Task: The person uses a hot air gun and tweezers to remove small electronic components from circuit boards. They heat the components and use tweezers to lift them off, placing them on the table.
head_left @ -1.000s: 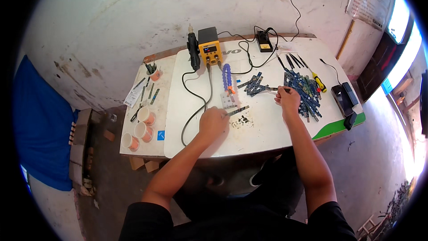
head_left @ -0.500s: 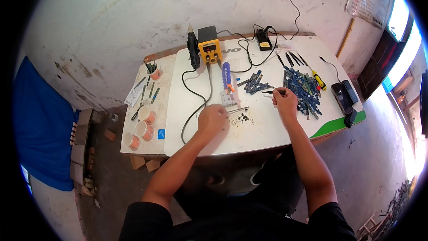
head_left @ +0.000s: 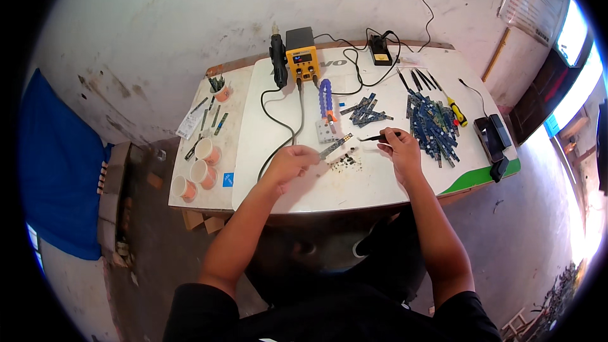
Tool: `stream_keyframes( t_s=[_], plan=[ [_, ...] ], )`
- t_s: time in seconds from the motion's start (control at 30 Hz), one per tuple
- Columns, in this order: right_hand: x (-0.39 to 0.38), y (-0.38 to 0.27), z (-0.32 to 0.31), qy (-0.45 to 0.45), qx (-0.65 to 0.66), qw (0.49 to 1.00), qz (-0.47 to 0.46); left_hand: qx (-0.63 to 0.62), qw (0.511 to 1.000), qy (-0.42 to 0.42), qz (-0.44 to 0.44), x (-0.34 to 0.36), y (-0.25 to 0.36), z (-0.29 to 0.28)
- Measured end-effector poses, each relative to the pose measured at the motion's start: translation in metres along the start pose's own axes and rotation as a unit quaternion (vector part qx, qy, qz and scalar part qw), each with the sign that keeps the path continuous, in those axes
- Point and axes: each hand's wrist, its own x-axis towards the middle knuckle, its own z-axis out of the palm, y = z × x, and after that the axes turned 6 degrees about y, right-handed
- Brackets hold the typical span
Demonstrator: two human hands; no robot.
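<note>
My left hand (head_left: 288, 166) pinches one end of a narrow circuit board strip (head_left: 335, 145), which slants up to the right with its face showing. Held in my right hand (head_left: 402, 151) is a pair of black tweezers (head_left: 372, 138). Their bent tip points left, just short of the strip's far end. Below the strip, small dark chips and crumbs (head_left: 345, 162) lie scattered on the white tabletop. Beyond it is a pale metal block (head_left: 325, 132), under the orange nozzle of a purple jointed hose (head_left: 325, 98).
Many board strips (head_left: 434, 128) are heaped to the right, with a smaller heap (head_left: 366, 113) beyond my hands. A yellow soldering station (head_left: 303, 61), hot-air gun (head_left: 278, 60) and iron stand (head_left: 380, 50) stand behind. Paper cups (head_left: 203, 175) line the left; a yellow screwdriver (head_left: 456, 113) lies right.
My left hand has shifted slightly left and tilted the strip up, so its face shows instead of its edge. The tweezers' tip has come left, nearer the strip. The view has shifted slightly.
</note>
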Motion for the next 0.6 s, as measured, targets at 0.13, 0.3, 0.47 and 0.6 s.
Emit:
stream_keyframes(
  t_s=[0.13,0.3,0.47,0.6],
  plan=[
    [-0.012,-0.007,0.010,-0.061,0.038,0.995,0.069,-0.023,0.999,-0.019,-0.023,-0.003,0.002,0.000],
    [-0.017,-0.010,0.025,-0.099,0.052,0.987,0.118,-0.021,0.999,-0.028,-0.014,-0.006,0.013,0.001],
    [-0.022,-0.013,0.043,-0.115,0.007,0.987,0.116,-0.011,0.999,-0.034,-0.009,0.003,0.013,-0.005],
    [-0.020,-0.010,0.045,-0.105,-0.018,0.989,0.100,0.010,0.999,-0.046,-0.008,0.008,0.014,-0.006]
  ],
)
